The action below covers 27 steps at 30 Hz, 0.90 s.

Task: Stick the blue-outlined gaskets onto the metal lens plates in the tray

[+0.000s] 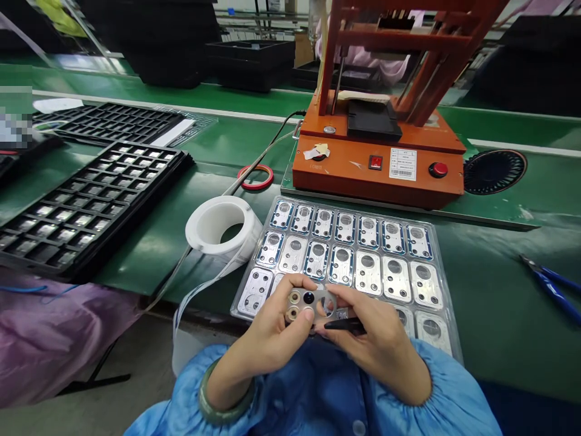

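Note:
My left hand (270, 336) is closed on the left end of a small grey metal plate (318, 297) with round holes, its thumb pressing on the face near the lower holes. One upper hole looks dark, and two on the left have brass-coloured rings. My right hand (385, 339) pinches the plate's right end. A slim black tool (344, 325) also lies in that hand, pointing left; its kind is unclear. Both hands are above the near edge of a clear plastic tray (447, 297) with rows of similar silver plates (368, 272), some blue-edged. My hands cover part of the front row.
Behind the tray stands an orange press machine (345, 166). To the left are a white tape roll (197, 227), a red tape ring (269, 177) and black compartment trays (102, 200). Blue-handled pliers (551, 287) lie right, a black mesh dish (494, 171) beside the machine.

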Each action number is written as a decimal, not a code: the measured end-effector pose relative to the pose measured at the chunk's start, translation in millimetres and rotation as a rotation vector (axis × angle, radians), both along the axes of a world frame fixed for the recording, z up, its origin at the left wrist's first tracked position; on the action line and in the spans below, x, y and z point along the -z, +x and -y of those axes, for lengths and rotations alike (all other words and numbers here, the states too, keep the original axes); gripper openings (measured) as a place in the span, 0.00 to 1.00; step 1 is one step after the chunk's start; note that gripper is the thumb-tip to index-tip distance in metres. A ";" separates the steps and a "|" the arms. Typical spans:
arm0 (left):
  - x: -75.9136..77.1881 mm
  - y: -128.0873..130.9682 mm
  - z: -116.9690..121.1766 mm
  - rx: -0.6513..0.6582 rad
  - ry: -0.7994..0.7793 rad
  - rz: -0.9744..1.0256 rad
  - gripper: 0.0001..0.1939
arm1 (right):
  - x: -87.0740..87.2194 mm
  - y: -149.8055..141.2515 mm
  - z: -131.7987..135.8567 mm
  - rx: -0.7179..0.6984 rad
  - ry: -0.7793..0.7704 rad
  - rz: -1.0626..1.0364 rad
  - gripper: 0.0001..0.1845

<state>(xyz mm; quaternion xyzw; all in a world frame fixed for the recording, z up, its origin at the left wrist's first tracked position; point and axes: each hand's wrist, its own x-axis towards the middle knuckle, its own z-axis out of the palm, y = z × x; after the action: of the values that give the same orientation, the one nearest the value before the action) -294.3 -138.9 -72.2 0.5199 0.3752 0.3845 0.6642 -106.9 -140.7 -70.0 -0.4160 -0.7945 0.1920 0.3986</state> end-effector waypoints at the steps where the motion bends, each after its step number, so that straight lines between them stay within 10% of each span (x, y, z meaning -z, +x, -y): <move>1: 1.7 -1.1 0.1 0.012 0.016 0.014 0.12 | 0.1 0.0 0.0 0.001 0.002 -0.003 0.20; 27: 4.2 3.7 2.6 -0.031 0.009 0.074 0.11 | -2.2 -1.3 -0.9 0.006 -0.019 0.002 0.20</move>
<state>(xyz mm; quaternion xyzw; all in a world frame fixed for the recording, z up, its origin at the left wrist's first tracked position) -290.5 -141.5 -76.4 0.5026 0.3566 0.4153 0.6691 -108.3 -139.8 -67.8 -0.4223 -0.7918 0.1980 0.3943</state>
